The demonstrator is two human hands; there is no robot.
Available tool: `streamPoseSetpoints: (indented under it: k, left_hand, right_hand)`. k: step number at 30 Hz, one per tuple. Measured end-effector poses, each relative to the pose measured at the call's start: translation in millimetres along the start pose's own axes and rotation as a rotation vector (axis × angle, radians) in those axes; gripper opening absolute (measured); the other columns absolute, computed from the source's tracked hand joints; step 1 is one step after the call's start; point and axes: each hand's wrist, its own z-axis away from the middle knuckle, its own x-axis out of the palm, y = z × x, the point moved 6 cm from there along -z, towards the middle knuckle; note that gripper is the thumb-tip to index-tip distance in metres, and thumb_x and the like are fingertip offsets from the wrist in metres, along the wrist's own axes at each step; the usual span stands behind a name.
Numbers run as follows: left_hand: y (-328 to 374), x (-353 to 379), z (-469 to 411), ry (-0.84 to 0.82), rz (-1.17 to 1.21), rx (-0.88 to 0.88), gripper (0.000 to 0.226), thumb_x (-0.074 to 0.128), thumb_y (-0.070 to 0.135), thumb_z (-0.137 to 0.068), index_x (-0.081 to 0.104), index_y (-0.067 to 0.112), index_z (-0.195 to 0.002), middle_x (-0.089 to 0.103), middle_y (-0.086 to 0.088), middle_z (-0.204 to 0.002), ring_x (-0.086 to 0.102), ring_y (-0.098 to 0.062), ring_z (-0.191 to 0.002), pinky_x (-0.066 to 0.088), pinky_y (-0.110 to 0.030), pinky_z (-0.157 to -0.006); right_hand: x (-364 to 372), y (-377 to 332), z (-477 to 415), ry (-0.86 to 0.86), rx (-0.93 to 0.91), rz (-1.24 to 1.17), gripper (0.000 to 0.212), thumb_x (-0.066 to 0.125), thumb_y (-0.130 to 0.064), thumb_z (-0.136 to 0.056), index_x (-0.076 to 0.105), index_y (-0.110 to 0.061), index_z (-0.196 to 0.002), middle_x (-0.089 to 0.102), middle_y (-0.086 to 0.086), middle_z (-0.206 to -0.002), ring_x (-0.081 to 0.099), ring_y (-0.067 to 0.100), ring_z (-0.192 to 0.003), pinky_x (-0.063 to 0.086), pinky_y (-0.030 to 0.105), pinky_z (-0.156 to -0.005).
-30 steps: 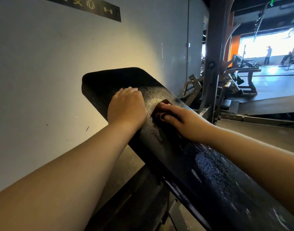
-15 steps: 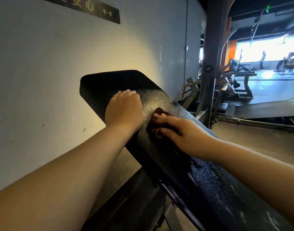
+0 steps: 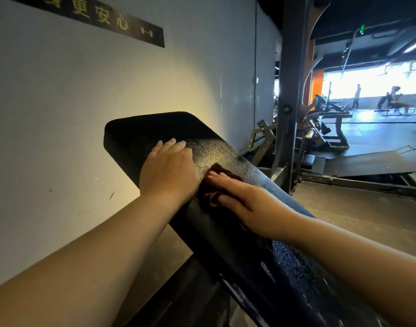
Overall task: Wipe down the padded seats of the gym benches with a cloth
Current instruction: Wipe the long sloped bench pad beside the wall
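The padded seat of the bench I am working on is a long black pad whose long axis runs from the lower right near me up and away to the upper left, its rounded far end pointing toward the grey wall and raised higher than the near part. My left hand lies palm down on the pad's left edge near that far end, fingers together and bent over the top, holding nothing. My right hand lies just beside it, fingers stretched flat and pressing one dark reddish cloth against the middle of the pad; the cloth is bunched under my fingertips and peeks out ahead of them and by my thumb. Both forearms reach in from the bottom corners and converge on the pad. I count one pad, one cloth, two hands. On the wall above hangs one dark sign with characters. To the right stands a steel upright, with more gym machines beyond it.
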Motion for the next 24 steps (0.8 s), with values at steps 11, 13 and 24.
streamPoseSetpoints:
  k: [11,13,24]
  left_hand:
    - [-1.7,1.2,-4.4,-0.019,-0.052,-0.006,0.051,0.035,0.037,-0.100,0.047,0.020,-0.146,0.040,0.004,-0.157,0.026,-0.015,-0.149,0.011,-0.041,-0.123]
    - [-3.0,1.0,-2.4,-0.008,-0.037,-0.009,0.049,0.037,0.036,-0.100,0.050,0.020,-0.145,0.043,0.003,-0.155,0.029,-0.015,-0.148,0.012,-0.040,-0.123]
    - [-1.6,-2.2,-6.4,-0.055,0.008,-0.010,0.049,0.034,0.034,-0.103,0.043,0.021,-0.149,0.035,0.006,-0.159,0.023,-0.009,-0.149,0.006,-0.033,-0.123]
  right_hand:
    - [-14.5,30.6,-51.6,0.194,0.254,0.038,0.043,0.042,-0.031,-0.107,0.039,-0.029,-0.149,0.046,-0.004,-0.149,0.044,0.017,-0.135,0.033,0.025,-0.106]
    - [-14.9,24.7,-38.5,0.084,0.139,0.030,0.051,0.043,-0.035,-0.106,0.029,-0.035,-0.155,0.035,-0.012,-0.157,0.034,0.010,-0.142,0.025,0.026,-0.117]
    - [-17.7,27.8,-65.6,0.165,0.223,0.018,0.043,0.043,-0.028,-0.106,0.039,-0.025,-0.149,0.047,-0.001,-0.146,0.044,0.018,-0.134,0.030,0.025,-0.106]
